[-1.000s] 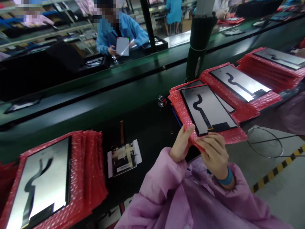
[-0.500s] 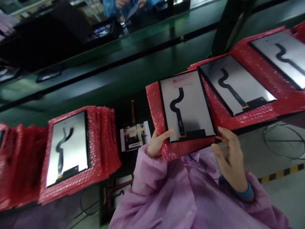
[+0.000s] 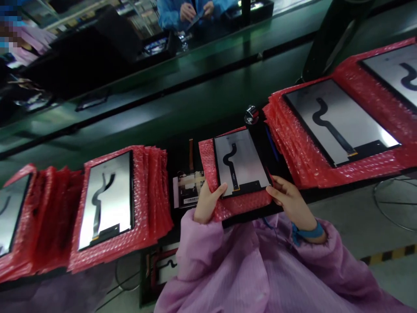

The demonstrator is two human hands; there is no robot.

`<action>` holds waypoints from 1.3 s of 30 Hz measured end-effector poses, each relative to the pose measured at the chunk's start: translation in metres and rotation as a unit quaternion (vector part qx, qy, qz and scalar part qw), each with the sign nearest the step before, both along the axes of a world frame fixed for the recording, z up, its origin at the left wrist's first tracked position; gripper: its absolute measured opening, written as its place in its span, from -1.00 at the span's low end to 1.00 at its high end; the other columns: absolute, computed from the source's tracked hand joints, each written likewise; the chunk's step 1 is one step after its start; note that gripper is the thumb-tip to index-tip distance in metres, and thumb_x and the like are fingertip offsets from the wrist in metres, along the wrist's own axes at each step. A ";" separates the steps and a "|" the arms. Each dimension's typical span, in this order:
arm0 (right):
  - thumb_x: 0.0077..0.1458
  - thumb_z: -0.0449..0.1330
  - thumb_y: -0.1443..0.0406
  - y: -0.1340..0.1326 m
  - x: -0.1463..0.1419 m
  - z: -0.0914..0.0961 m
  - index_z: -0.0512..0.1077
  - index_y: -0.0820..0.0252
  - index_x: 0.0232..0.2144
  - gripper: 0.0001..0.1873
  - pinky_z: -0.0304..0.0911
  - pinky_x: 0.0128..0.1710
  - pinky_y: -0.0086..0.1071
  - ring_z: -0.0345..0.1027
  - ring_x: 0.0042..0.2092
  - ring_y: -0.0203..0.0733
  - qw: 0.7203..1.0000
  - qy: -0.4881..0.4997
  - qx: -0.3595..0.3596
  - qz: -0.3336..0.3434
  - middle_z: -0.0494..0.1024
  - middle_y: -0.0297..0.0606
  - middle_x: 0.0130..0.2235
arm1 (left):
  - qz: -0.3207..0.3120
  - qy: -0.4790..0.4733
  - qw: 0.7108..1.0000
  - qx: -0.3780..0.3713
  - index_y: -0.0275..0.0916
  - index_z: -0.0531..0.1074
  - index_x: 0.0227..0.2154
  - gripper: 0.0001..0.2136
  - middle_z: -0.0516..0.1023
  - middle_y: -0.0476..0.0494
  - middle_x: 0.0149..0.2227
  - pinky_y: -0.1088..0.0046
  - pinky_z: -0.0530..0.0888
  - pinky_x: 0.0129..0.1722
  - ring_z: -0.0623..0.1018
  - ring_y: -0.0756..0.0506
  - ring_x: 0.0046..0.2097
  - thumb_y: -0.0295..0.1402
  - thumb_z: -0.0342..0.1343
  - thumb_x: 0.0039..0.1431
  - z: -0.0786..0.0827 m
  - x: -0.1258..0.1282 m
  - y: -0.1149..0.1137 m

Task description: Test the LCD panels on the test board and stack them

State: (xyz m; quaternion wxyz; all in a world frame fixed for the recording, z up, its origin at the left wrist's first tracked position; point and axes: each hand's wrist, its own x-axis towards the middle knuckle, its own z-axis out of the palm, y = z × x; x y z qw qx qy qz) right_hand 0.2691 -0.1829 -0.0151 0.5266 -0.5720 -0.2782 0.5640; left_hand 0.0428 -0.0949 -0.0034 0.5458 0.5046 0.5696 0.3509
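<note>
A display panel [image 3: 244, 158] with a black wavy flex cable lies on a red bubble-wrap sheet [image 3: 208, 161] over the black work mat. My left hand [image 3: 206, 204] grips the sheet's near left corner, thumb pressed on the panel's lower edge. My right hand [image 3: 288, 200] touches the panel's near right corner, fingers curled around it. Both arms wear pink sleeves, and a blue wrist strap [image 3: 308, 231] sits on the right wrist.
A stack of red bubble-wrapped panels [image 3: 339, 126] lies to the right, another stack [image 3: 110, 200] to the left. A small fixture with a label [image 3: 189, 189] sits beside the left hand. A metal knob [image 3: 251, 115] stands behind. Across the green conveyor [image 3: 130, 117], a person in blue works.
The panel on its bubble wrap came off the right stack, moved left and down onto the mat in front of me. My right hand shifted to the panel's near right corner.
</note>
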 end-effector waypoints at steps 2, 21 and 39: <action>0.02 0.34 0.05 0.000 -0.003 0.004 0.49 0.16 0.00 -0.47 0.01 -0.60 -0.52 0.08 -0.52 -0.43 1.000 -0.024 0.007 -0.011 0.41 -0.41 -0.43 | 0.013 0.171 0.966 0.193 -0.25 0.41 0.09 -0.50 0.45 -0.32 0.17 0.08 0.41 0.24 0.45 -0.28 0.22 -0.15 0.30 0.14 0.001 -0.004 -0.010; 0.29 -0.04 0.36 0.039 0.006 0.031 0.46 0.27 0.01 -0.63 0.27 -0.39 -0.30 0.48 -0.26 -0.08 0.749 -0.662 -0.033 0.018 0.51 0.03 0.01 | -0.172 0.363 0.805 0.437 -0.15 0.31 0.27 -0.49 0.38 -0.34 0.28 -0.12 0.20 0.37 0.22 -0.26 0.41 -0.58 -0.12 0.31 -0.058 0.026 -0.062; 0.17 0.15 0.21 0.012 -0.013 0.049 0.39 0.14 -0.34 -0.88 0.30 -0.46 -0.42 0.39 -0.47 -0.27 0.945 -0.297 0.102 0.091 0.48 -0.34 -0.44 | -0.138 0.214 0.891 0.377 -0.23 0.28 0.21 -0.59 0.56 -0.31 0.08 0.26 0.53 0.10 0.56 -0.18 0.13 -0.19 0.05 0.39 -0.016 0.029 -0.077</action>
